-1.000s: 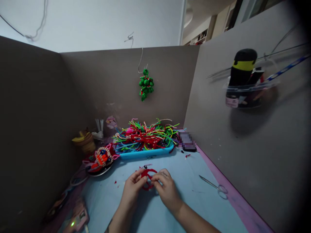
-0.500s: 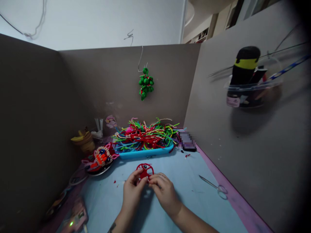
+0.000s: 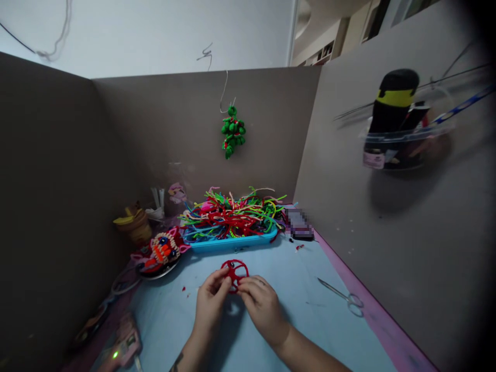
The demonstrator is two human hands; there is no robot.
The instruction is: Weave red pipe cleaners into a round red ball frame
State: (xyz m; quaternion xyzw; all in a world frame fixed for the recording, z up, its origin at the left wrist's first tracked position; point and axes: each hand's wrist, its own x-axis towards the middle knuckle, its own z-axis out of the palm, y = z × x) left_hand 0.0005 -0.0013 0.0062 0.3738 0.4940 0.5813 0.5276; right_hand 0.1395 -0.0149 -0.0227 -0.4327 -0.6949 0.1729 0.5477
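Pipe cleaner wheel (image 3: 234, 274), red, with a round rim and spokes meeting near the middle, sits on the near side of the blue tray (image 3: 236, 244), tilted up between the person's two hands. Being round, it shows no clear long axis. It lies just ahead of both hands, toward the tray. The left hand (image 3: 209, 302) is nearer its hub, thumb and fingers pinched on the wheel's left part; the right hand (image 3: 262, 307) has its fingertips together on the lower right rim. How firmly either one grips cannot be told. A small dark spot shows at the wheel's upper left, too small to identify. Scissors (image 3: 341, 294) lie to the right of the tray and nearer the person, well apart from the right hand.
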